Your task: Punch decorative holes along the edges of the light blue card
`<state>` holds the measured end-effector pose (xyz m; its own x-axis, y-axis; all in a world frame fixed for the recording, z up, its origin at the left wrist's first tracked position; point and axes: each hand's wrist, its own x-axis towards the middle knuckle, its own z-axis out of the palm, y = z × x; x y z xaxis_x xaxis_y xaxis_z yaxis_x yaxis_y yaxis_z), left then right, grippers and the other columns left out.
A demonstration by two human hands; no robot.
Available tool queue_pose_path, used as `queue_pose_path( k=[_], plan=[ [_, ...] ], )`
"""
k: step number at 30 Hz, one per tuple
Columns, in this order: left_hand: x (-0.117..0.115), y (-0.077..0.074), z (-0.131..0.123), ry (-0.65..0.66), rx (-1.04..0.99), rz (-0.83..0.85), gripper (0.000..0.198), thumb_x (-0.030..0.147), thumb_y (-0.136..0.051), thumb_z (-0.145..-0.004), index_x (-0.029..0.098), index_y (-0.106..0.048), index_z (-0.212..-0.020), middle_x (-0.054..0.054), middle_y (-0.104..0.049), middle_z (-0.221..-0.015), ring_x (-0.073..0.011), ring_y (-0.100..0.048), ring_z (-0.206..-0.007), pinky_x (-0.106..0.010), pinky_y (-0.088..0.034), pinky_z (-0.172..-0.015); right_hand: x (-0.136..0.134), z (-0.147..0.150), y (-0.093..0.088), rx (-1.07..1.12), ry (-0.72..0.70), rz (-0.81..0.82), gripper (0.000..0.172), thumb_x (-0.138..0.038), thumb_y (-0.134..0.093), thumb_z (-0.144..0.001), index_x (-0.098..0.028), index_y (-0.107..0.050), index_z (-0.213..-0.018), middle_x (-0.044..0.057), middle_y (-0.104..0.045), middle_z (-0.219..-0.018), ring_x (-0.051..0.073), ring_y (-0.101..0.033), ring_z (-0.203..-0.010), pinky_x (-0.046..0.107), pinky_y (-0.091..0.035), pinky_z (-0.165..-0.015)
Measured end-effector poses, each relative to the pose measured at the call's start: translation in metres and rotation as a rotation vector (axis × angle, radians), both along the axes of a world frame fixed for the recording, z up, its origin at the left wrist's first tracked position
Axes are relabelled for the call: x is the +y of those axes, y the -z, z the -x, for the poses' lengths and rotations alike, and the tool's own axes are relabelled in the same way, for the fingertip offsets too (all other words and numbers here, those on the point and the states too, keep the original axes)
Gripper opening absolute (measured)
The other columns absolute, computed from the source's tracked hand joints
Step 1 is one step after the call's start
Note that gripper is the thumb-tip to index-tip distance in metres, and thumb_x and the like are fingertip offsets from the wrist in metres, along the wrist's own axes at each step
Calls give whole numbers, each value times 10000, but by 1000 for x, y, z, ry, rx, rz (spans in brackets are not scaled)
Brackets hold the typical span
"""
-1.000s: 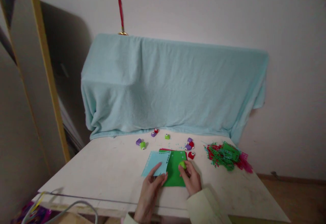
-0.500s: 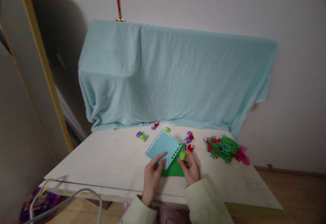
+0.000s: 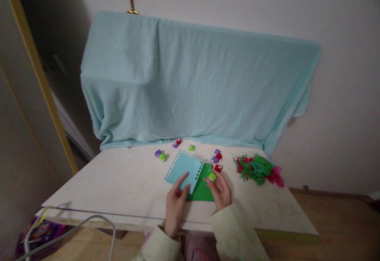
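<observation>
My left hand (image 3: pixel 175 203) is closed on the lower part of a light blue paper sheet (image 3: pixel 185 164), thumb and index finger pinching it. The sheet tilts over a green sheet (image 3: pixel 204 193) lying on the table. Rows of small punched holes run along its upper left and right edges, some heart-shaped. Between the fingers of my right hand (image 3: pixel 222 193) is a small green craft punch (image 3: pixel 212 176), just right of the blue sheet and apart from it. Nearest beyond that hand lies a red craft punch (image 3: pixel 218 168).
More small punches lie behind: a purple one (image 3: pixel 158 153) with a green one (image 3: pixel 162 157), a purple-red pair (image 3: pixel 177 142), a green one (image 3: pixel 191 147) and a purple-red group (image 3: pixel 217 157). Cut paper scraps (image 3: pixel 252 169) heap at right. A blue cloth (image 3: pixel 208 87) hangs behind; a cable (image 3: pixel 113 229) loops front left.
The view has shifted slightly. The blue sheet has moved a little left, widening the gap to the green punch. My right hand has turned the punch slightly; both hands keep their hold.
</observation>
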<state>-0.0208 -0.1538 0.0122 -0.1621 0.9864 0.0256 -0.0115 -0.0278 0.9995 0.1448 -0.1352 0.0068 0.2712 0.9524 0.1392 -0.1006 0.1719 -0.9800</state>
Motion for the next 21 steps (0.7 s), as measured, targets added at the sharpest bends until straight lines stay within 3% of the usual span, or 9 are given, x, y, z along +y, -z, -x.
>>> queue_pose_path(
  k=[7,11,15,18,21],
  plan=[
    [-1,-3,-1,-5,8,0,655,549,-618,-757,179,-536,-1291,71,-310,-519,-91,-270,-503,-192,-224,-466,3,-2,1,-31,79,3,507,-369,-816,-589,-185,-578,-996,77,-704,-928,228,-647,-819,329,-489,-699],
    [-3,-5,-1,-33,24,-18,664,557,-615,-760,175,-531,-1297,59,-389,-528,-93,-319,-503,-192,-262,-477,1,-1,-10,169,39,48,524,-425,-753,-674,-163,-592,-1098,114,-697,-1017,217,-621,-836,300,-459,-648],
    [-6,-9,-3,-62,39,-56,652,562,-592,-776,175,-532,-1297,13,-550,-603,-108,-402,-517,-203,-337,-490,0,17,-19,346,5,0,437,-413,-704,-747,-167,-614,-1096,113,-675,-1073,135,-564,-677,261,-419,-576],
    [-7,-12,-4,-86,63,-76,640,553,-575,-792,163,-531,-1298,-22,-629,-687,-119,-457,-528,-215,-384,-505,1,37,-15,472,-44,-4,352,-377,-724,-737,-195,-617,-1018,87,-672,-1067,109,-556,-644,269,-455,-633],
    [-9,-15,-5,-103,96,-94,597,522,-568,-811,175,-534,-1295,-43,-673,-786,-129,-506,-565,-227,-427,-542,2,50,-7,552,-82,24,319,-365,-721,-740,-205,-609,-992,47,-681,-934,133,-601,-711,296,-484,-714]
  ],
)
